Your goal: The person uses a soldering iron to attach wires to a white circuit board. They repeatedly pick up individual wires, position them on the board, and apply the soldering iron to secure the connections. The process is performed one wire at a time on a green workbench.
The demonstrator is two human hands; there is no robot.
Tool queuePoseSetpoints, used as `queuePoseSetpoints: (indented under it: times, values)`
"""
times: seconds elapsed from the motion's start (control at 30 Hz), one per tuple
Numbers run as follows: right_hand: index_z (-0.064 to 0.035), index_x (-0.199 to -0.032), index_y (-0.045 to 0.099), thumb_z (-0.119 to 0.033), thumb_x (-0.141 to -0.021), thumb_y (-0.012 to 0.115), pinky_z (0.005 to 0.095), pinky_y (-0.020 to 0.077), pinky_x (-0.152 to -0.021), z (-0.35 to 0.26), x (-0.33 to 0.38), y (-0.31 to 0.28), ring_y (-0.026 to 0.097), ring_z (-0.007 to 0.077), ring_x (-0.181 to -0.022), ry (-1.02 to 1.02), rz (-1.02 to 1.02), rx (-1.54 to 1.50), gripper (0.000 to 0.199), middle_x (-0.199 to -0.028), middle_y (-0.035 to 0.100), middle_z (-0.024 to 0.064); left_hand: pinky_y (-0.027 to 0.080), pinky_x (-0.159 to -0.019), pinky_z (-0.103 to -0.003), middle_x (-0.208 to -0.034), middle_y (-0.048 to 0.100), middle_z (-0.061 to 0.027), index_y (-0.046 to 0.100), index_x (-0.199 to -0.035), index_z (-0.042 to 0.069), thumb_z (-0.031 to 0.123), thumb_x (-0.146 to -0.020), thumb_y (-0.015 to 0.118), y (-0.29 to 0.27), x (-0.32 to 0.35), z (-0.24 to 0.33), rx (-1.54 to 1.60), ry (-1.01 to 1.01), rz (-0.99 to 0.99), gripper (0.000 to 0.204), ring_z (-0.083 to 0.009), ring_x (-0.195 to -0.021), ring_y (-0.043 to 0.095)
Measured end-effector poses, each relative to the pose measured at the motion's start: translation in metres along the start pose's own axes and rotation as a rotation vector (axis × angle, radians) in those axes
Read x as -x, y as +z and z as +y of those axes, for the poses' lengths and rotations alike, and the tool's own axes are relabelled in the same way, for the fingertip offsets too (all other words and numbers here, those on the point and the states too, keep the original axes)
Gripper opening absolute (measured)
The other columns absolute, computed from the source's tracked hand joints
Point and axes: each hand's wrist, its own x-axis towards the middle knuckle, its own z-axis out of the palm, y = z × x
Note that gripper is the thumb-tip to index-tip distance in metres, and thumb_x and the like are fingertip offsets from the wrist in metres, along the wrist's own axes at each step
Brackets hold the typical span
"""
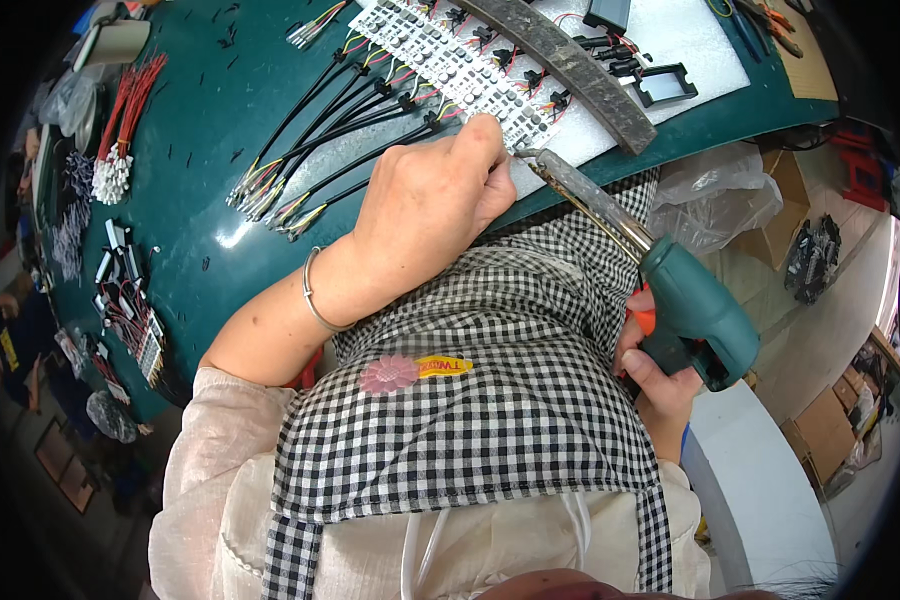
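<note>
My left hand (pixel 432 195) is closed in a pinch at the near end of a panel of small white circuit boards (pixel 440 58). Whatever its fingertips grip is hidden behind them. Wrapped round the handle of a green soldering gun (pixel 705 310), my right hand (pixel 660 385) is partly covered by the tool. The gun's metal tip points up and left, close to the left fingertips and the board edge. Black cables (pixel 305 138) with bare multicoloured ends fan out from the boards toward the left. Across the panel's right side lies a dark metal bar (pixel 575 75).
White foam sheet (pixel 708 62) lies under the boards, with black plastic frames (pixel 663 85) on it. Red wires with white ends (pixel 125 120) lie in a bundle on the green table (pixel 195 190). Pliers (pixel 778 28) sit at the far right; a clear plastic bag (pixel 715 200) hangs beyond the table edge.
</note>
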Motion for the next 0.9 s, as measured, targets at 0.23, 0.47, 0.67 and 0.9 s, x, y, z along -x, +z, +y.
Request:
queuePoseSetpoints:
  times: [0.23,0.47,0.67,0.9]
  values:
    - [0.0039,-0.104,0.057,0.001,-0.071,0.07,0.0251,0.0455,-0.058,0.002,0.001,0.001,0.056,0.0135,-0.062,0.006,0.044,-0.028,0.036,-0.079,0.062,0.0093,0.045,-0.044,-0.031,-0.065,0.06,-0.0079,0.049,-0.079,0.005,0.002,-0.072,0.068,0.002,-0.001,-0.002,0.014,0.029,0.019,0.02,-0.0227,-0.05,0.059]
    - [0.0093,-0.103,0.047,-0.005,-0.071,0.07,0.0256,0.0422,-0.043,0.013,0.001,0.002,0.05,0.0172,-0.044,-0.079,0.079,0.039,0.042,-0.06,0.053,0.0103,0.044,-0.044,-0.031,-0.06,0.058,-0.0078,0.049,-0.078,0.005,0.001,-0.071,0.068,0.002,-0.003,0.0,0.022,0.04,0.023,0.021,-0.0218,-0.047,0.058]
    - [0.0169,-0.117,0.043,-0.009,-0.07,0.071,0.0243,0.0452,-0.043,-0.008,-0.007,-0.003,0.051,0.0153,-0.047,-0.098,0.083,-0.33,0.061,-0.069,0.055,0.012,0.044,-0.043,-0.03,-0.06,0.058,-0.008,0.049,-0.078,0.005,0.0,-0.071,0.068,0.003,0.0,-0.005,0.028,0.07,0.047,0.021,-0.022,-0.047,0.057]
    - [0.0147,-0.129,0.03,-0.027,-0.084,0.063,0.0246,0.0423,-0.035,-0.002,-0.019,-0.009,0.048,0.0158,-0.042,-0.31,0.027,-0.442,0.07,-0.057,0.048,0.0078,0.044,-0.045,-0.039,-0.058,0.054,-0.011,0.044,-0.081,0.005,0.003,-0.072,0.063,-0.001,0.0,-0.002,0.016,0.053,-0.016,0.022,-0.0287,-0.051,0.056]
